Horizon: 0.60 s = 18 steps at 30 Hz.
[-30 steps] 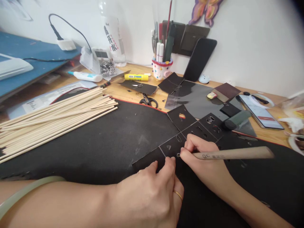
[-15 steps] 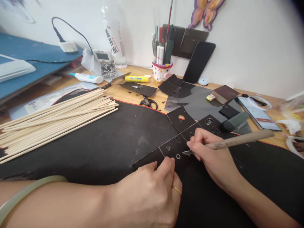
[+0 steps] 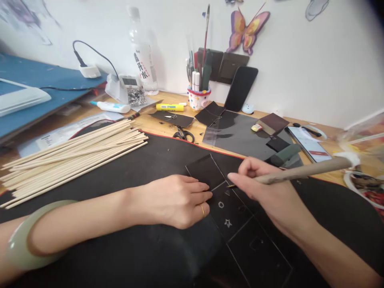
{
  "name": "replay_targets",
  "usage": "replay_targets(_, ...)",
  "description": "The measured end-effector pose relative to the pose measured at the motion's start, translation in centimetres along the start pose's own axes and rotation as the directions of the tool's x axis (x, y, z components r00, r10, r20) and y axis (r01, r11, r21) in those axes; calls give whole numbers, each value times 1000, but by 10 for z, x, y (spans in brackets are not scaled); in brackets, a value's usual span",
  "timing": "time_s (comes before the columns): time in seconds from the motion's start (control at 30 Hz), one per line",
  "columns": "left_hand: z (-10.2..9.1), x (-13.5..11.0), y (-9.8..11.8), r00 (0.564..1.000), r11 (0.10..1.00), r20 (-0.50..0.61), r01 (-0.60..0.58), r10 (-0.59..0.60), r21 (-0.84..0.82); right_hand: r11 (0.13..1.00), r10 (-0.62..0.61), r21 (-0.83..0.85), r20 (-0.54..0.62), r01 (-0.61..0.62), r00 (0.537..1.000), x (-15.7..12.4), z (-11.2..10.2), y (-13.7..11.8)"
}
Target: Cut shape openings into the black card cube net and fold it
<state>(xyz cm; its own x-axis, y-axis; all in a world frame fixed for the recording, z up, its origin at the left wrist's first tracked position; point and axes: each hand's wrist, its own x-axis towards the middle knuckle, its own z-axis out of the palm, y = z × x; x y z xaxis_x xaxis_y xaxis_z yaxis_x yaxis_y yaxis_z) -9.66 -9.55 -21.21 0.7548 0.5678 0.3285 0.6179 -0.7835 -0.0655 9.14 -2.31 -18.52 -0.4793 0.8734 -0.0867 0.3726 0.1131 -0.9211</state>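
Observation:
My right hand (image 3: 255, 184) is closed around the grey-brown handle of a craft knife (image 3: 288, 172), its narrow blade tip at a line on the black card (image 3: 207, 170). Faint pale lines divide the card into panels, with a small triangle, hexagon and star outlined on one. Lying across the card's left side is my left hand (image 3: 186, 202), palm down, its fingers extended and nothing visible in it. Beneath everything is a black mat (image 3: 132, 168) with a red edge.
Wooden sticks (image 3: 75, 156) lie in a pile at left. Behind the mat are black-handled scissors (image 3: 183, 135), a yellow glue stick (image 3: 169, 107), a pen cup (image 3: 199, 98) and a clear bottle (image 3: 144, 56). Phones (image 3: 241, 88), a grey sheet (image 3: 237, 134) and a round container (image 3: 364, 186) stand or lie rightward.
The black card has been turned and shifted, its cut-out panels no longer at the upper right. My left hand has moved up and left; the knife stays in my right hand.

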Motion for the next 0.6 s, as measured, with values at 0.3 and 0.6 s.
replay_targets(0.3, 2, -5, 14, 998, 999, 45, 40, -40, 17, 987, 144, -77, 55, -139, 988, -10, 9, 3)
replay_targets(0.6, 9, -2, 28, 990, 979, -45, 140, -135, 145, 979, 76, -193, 40, -67, 996, -13, 16, 8)
